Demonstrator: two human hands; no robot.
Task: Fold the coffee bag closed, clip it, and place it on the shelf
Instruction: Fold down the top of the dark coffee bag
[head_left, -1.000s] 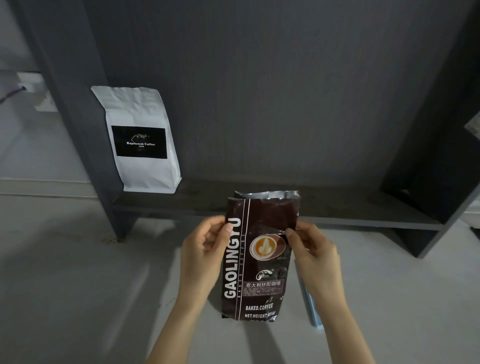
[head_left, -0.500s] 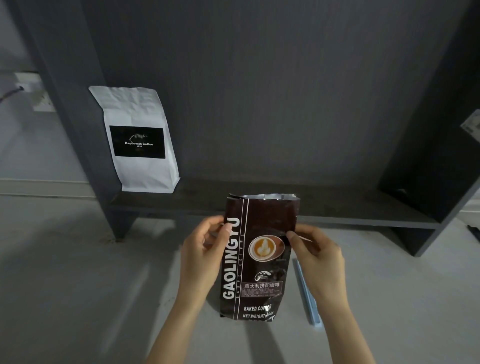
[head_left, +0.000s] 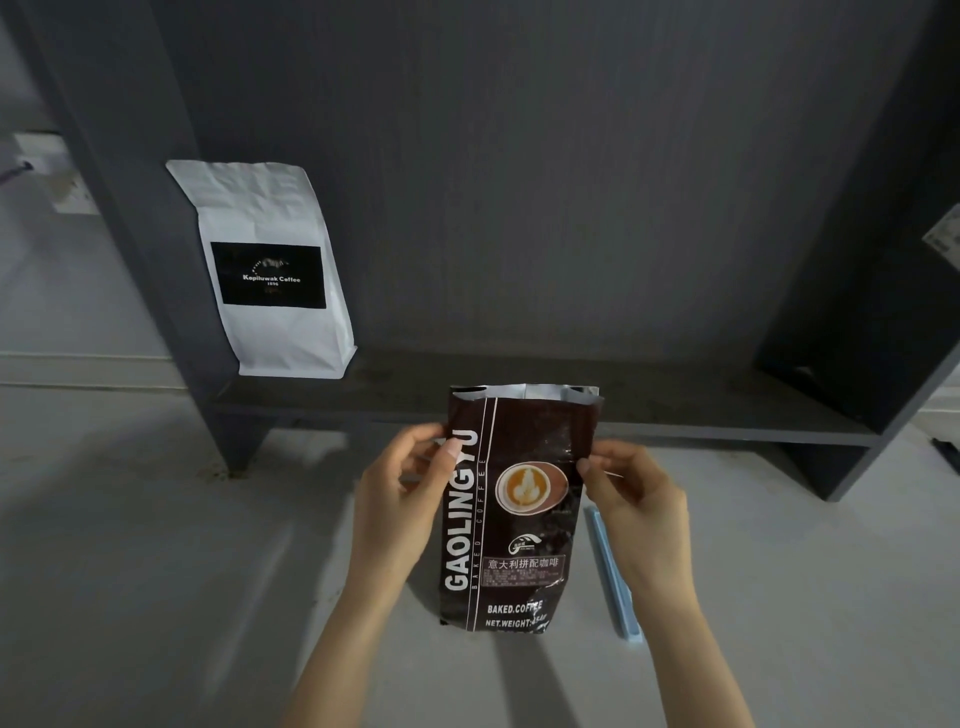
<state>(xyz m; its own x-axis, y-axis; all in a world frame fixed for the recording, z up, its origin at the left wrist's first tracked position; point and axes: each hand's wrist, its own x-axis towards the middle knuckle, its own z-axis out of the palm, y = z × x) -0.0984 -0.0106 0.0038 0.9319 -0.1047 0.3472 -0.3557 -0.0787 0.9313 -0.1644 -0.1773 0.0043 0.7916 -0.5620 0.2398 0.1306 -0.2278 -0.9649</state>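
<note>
A dark brown coffee bag (head_left: 514, 509) marked GAOLINGYU stands upright on the grey floor in front of the shelf, its silver top edge open and unfolded. My left hand (head_left: 402, 499) pinches the bag's left edge below the top. On the right edge, my right hand (head_left: 631, 499) pinches at the same height. A long light-blue clip (head_left: 613, 577) lies on the floor to the right of the bag, partly hidden by my right forearm. The dark grey shelf board (head_left: 675, 410) runs behind the bag.
A white coffee bag (head_left: 270, 270) with a black label stands at the shelf's left end against the upright panel (head_left: 119, 208). The shelf's right side panel (head_left: 872, 312) closes the bay. A wall socket (head_left: 47, 166) sits far left.
The bag and both hands have stayed almost in place; the view has shifted slightly, and more of the blue clip shows beside my right wrist.
</note>
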